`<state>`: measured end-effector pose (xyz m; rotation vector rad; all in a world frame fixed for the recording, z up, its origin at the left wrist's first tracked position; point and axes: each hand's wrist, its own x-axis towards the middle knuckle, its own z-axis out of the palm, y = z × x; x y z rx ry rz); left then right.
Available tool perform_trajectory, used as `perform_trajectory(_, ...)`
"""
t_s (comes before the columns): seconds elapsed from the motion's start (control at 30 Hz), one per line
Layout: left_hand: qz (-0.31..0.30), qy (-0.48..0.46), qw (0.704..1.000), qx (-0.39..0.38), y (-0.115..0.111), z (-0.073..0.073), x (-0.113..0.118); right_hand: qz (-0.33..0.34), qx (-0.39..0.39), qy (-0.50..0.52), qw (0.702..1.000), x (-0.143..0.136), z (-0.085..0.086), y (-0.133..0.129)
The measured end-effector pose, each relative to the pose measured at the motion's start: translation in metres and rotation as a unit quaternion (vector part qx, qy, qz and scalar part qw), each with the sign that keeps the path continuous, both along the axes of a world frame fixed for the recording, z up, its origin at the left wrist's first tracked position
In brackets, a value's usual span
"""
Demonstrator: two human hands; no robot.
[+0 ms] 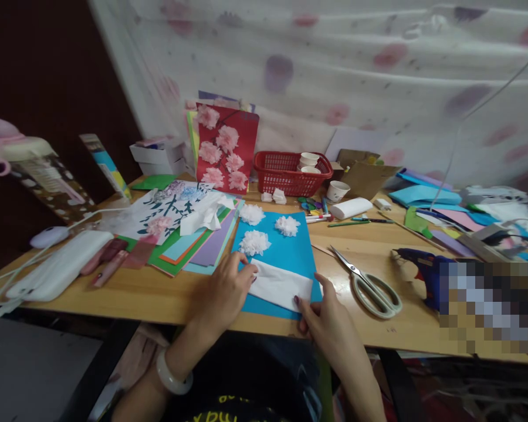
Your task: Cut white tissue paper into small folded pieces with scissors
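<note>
A folded white tissue strip (280, 283) lies slantwise over the lower part of a blue sheet (293, 255). My left hand (229, 287) pinches the strip's left end between thumb and fingers. At its right end, my right hand (328, 316) grips the lower corner with the thumb, its index finger stretched along the sheet's edge. Three white ruffled paper flowers rest on the sheet's upper part: one at top left (251, 214), one at top right (287, 225) and one below the first (254, 242).
Scissors (369, 285) lie right of the sheet, a glue gun (422, 266) farther right. Coloured papers (202, 246) are stacked at left. Behind stand a red basket (286, 176) with paper cups, a red flower card (242, 132) and a white roll (351, 208).
</note>
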<state>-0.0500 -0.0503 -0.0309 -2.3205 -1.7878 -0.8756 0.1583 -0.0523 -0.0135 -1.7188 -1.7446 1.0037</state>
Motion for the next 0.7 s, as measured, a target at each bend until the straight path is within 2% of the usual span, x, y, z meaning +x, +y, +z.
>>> perform_trajectory(0.1,-0.051,0.12,0.991,0.041,-0.001,0.005,0.002,0.005,0.024,-0.061,0.998,0.001,0.0,-0.002)
perform_trajectory(0.23,-0.119,0.233,0.965,0.009,0.0,0.016,0.008,-0.016,0.125,-0.194,0.973,0.004,-0.005,-0.004)
perform_trajectory(0.3,-0.152,0.266,0.952,-0.013,0.003,0.021,0.011,-0.021,0.213,-0.24,0.947,0.004,-0.01,-0.003)
perform_trajectory(0.43,-0.194,0.297,0.934,-0.03,0.008,0.024,0.014,-0.027,0.369,-0.342,0.864,-0.003,-0.026,-0.001)
perform_trajectory(0.53,-0.2,0.31,0.929,-0.038,0.01,0.025,0.014,0.019,0.384,-0.387,0.838,-0.008,-0.035,-0.003)
perform_trajectory(0.6,-0.196,0.316,0.927,-0.041,0.01,0.026,0.015,0.052,0.366,-0.402,0.837,-0.009,-0.037,-0.004)
perform_trajectory(0.7,-0.183,0.319,0.928,-0.053,0.011,0.026,0.013,0.065,0.347,-0.415,0.839,-0.008,-0.038,-0.005)
